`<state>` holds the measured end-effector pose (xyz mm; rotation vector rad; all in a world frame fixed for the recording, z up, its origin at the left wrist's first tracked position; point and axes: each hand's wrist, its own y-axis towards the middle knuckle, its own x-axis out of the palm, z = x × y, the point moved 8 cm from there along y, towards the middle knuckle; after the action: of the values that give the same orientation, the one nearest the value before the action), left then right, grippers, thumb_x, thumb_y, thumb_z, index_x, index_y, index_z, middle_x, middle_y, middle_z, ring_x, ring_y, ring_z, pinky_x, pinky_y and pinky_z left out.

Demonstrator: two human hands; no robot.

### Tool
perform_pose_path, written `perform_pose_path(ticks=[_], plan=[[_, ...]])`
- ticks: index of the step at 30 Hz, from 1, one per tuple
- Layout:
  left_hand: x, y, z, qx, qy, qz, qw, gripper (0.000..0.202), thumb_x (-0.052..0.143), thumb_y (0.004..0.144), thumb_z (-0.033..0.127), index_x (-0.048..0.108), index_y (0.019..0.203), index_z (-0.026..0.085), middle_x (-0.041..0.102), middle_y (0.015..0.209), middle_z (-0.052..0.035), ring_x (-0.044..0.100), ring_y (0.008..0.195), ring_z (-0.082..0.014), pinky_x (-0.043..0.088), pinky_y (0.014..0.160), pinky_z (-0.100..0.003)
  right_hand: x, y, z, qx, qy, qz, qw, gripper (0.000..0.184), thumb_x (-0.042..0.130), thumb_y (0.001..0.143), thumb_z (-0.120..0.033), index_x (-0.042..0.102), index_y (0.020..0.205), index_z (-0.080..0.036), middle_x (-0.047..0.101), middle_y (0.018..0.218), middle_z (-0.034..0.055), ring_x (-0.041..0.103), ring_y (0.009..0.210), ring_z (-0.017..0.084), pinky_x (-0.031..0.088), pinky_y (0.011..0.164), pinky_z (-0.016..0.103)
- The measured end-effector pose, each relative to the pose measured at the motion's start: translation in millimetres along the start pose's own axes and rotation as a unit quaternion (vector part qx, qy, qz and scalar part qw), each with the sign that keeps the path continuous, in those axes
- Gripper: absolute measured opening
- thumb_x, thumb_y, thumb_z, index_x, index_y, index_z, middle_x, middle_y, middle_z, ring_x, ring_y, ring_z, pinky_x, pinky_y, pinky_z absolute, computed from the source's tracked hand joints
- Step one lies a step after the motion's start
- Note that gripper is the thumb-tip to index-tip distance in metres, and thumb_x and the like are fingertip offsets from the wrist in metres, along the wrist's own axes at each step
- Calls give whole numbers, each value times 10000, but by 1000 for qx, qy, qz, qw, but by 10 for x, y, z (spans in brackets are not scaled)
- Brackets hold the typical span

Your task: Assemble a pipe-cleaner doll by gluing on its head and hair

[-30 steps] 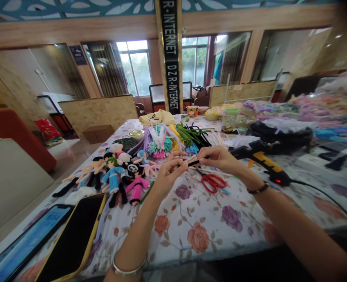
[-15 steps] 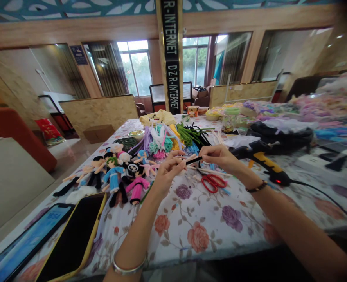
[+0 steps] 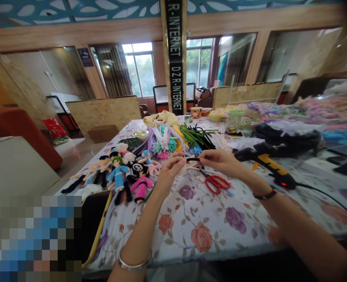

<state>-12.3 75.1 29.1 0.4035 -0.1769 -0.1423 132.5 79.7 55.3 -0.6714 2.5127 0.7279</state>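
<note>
My left hand (image 3: 171, 169) and my right hand (image 3: 218, 160) are raised over a floral tablecloth (image 3: 208, 223), fingertips nearly meeting. Between them they pinch a short black pipe cleaner (image 3: 192, 159) together with some pale cream ones. Both hands are closed in a pinch. Red-handled scissors (image 3: 217, 183) lie on the cloth just below my right hand. A row of small pipe-cleaner dolls (image 3: 123, 176) lies to the left of my left hand.
A heap of coloured pipe cleaners (image 3: 173, 139) sits behind the hands. A black and yellow glue gun (image 3: 267, 162) with its cord lies at the right. A phone in a yellow case (image 3: 94, 223) rests at the near left edge. More craft material (image 3: 293, 113) fills the far right.
The hands have come closer together, so less of the black pipe cleaner shows between them. The camera has shifted slightly, moving everything a little right and down.
</note>
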Motion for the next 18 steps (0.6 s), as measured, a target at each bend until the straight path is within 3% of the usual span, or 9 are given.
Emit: perform_pose_path(ticks=[4,9,18], plan=[[56,-19,19,17,93,-38,995,171,664,721,353,693,756,187,520,1095,-52,478,1077,-193,337,945,-290,56,-28,-179,-39,-117,27,992,279,482,864,-393,631,815,-162,638,774,38,548,720,156,405,666,261],[121,-45,47,34,144,-75,986,210,635,749,370,665,711,166,521,1088,-64,484,1072,-196,322,962,-301,209,-62,-314,-37,-172,19,984,289,430,895,-363,620,796,-169,631,733,33,509,646,135,368,591,238],[238,-117,172,54,77,-129,987,191,651,740,345,638,670,168,490,1186,-64,463,1136,-216,319,981,-318,225,-65,-301,-47,-32,-62,996,352,472,869,-454,570,696,-164,551,673,4,474,639,122,361,602,238]])
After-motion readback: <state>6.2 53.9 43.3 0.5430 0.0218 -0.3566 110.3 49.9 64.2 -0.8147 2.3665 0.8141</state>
